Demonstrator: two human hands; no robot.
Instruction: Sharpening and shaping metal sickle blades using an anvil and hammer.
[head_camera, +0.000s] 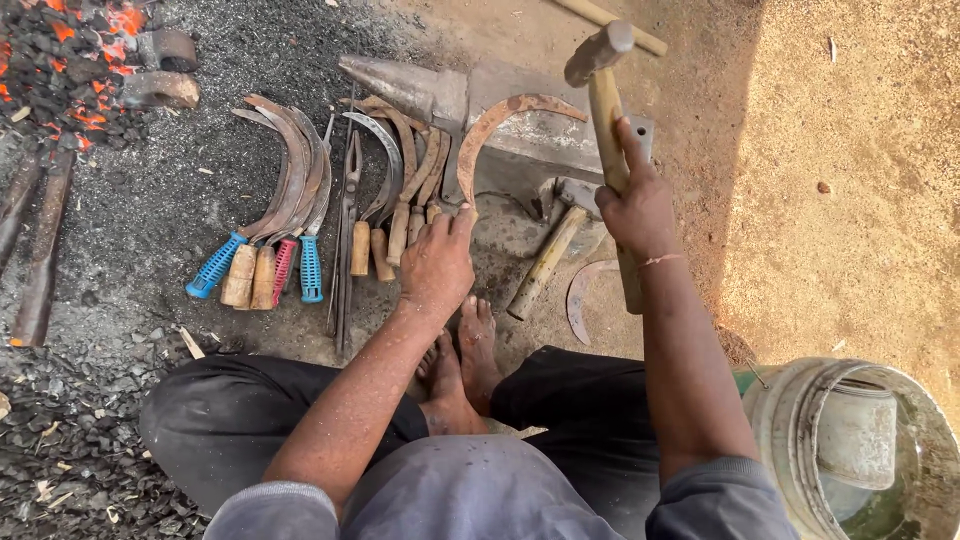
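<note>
Head view: your right hand (640, 205) has its fingers clenched round the wooden shaft of the hammer (605, 90), head raised over the far right end of the anvil (480, 105). Your left hand (437, 262) pinches the near end of the rusty sickle blade (505, 125), fingers closed on it, and the curve of the blade lies across the anvil face, touching it.

Progress, as a judgement: the blade is seated and the hammer is up, so you're mid-stroke in the beating work. The blade has no handle on it yet and looks rusty and dull (no glow I can see), so shaping seems well short of done.

Around you: a row of handled sickles (275, 210) lies left of the anvil on the ash, w/ tongs (345, 230) between them and a second bunch nearer the anvil. Glowing coals (60, 50) sit far left. A second hammer (550, 250) and a loose blade piece (580, 295) lie on the ground just near your feet (465, 360). A bucket (850, 450) w/ water stands near right.

In the way: the second hammer sits close under your swing arm, and your bare toes are near the anvil base.
</note>
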